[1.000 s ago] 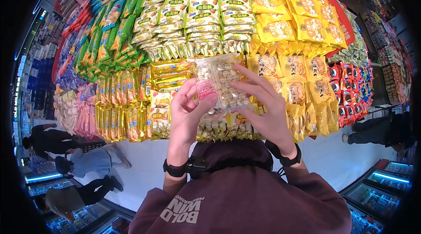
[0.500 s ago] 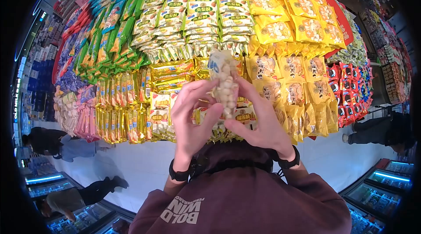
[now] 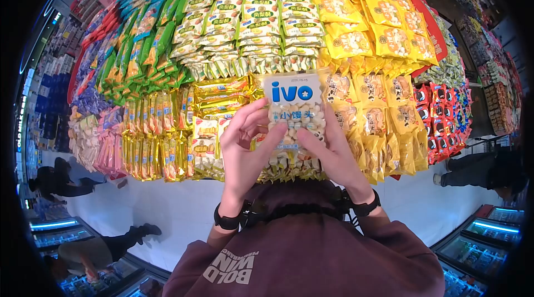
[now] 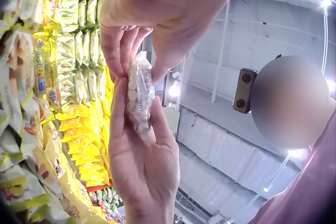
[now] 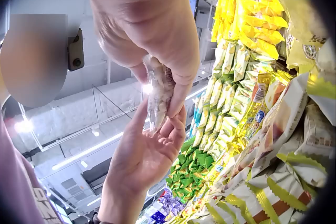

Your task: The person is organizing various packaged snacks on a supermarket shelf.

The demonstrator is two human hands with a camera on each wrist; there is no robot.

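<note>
A clear snack bag with a blue "ivo" label and small round pale biscuits stands upright before the person's chest, its printed front facing the head camera. My left hand pinches its left side, thumb across the front and fingers behind. On the other side my right hand grips it the same way, its thumb low on the front. In the left wrist view the bag appears edge-on between both hands; the right wrist view also shows its edge.
Close behind the bag rises a display of packaged snacks: white-and-green packs, yellow bags, green packs and gold-wrapped sticks. Red packs lie at the right. People and lit freezers are at the lower left.
The bag has turned from its clear back, through edge-on, to its printed front. Both hands have shifted their hold, and the right thumb now lies on the front.
</note>
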